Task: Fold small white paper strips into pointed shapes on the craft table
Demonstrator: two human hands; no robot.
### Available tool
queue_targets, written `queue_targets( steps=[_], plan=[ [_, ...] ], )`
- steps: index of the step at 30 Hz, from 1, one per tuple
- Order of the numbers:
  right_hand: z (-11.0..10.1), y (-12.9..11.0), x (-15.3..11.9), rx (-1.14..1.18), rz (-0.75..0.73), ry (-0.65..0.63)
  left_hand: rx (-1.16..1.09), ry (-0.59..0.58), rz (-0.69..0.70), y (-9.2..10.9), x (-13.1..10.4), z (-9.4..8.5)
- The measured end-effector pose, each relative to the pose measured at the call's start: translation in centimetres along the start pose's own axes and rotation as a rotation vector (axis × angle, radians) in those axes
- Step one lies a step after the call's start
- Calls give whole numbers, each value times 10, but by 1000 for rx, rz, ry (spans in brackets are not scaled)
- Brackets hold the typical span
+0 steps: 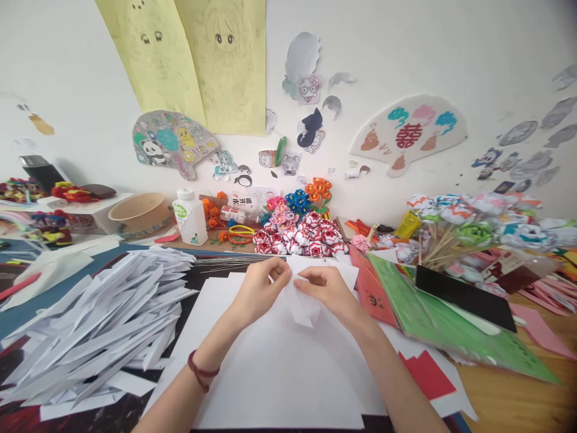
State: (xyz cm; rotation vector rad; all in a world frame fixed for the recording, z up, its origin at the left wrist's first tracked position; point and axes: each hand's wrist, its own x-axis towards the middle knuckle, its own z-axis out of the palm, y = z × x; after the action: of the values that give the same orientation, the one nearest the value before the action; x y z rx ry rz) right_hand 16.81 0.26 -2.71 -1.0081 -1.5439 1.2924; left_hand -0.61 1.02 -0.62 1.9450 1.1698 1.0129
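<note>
Between my two hands is a small piece of white paper (303, 308), its lower part folded and hanging over the white sheets. My left hand (265, 282) pinches its upper left side, thumb against fingertips. From the other side, my right hand (325, 290) grips the paper between thumb and curled fingers. Under both hands lie large white paper sheets (279, 373) on a dark surface. To the left is a big heap of folded white paper strips (117, 325).
Red-and-white paper flowers (306, 237) stand behind my hands, near a white bottle (189, 216) and a beige bowl (139, 211). On the right, a black phone (464, 297) rests on a green packet (433, 325). Red paper (427, 374) lies nearer me; stemmed paper flowers (455, 210) stand behind.
</note>
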Motion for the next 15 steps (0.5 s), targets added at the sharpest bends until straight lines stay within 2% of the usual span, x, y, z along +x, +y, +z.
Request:
queue_targets(
  steps=[5,10,15],
  plan=[
    [1,-3,-2,20,-18,17,-45,36,19,6,-2,2],
    [1,-5,-4,34,-27,70,-157,67,-38,1,0,1],
    [0,-3,-1,33,-50,100,-110,14,-17,-4,2,1]
  ],
)
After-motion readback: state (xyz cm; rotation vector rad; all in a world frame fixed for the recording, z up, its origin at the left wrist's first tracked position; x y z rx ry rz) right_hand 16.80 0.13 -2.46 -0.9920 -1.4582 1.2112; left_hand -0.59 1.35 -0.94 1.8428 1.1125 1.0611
